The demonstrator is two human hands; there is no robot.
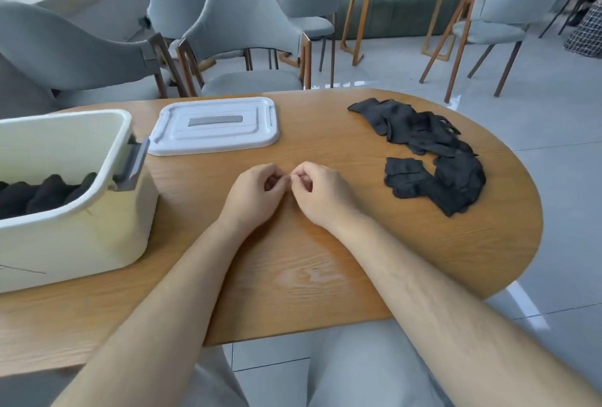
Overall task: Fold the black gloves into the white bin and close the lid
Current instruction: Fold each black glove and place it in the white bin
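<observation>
Black gloves (433,152) piled right, some already in white bin (65,237) | lid (215,139) off — mid-filling | left hand (254,191), right hand (322,191) loosely curled, empty | next — grasp a glove from the pile

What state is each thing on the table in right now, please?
white bin, open, black gloves inside.
lid, off, flat on the table beside the bin.
loose gloves, unfolded heap on the table.
left hand, loosely curled, empty, on the table.
right hand, loosely curled, empty, touching the left.
</observation>
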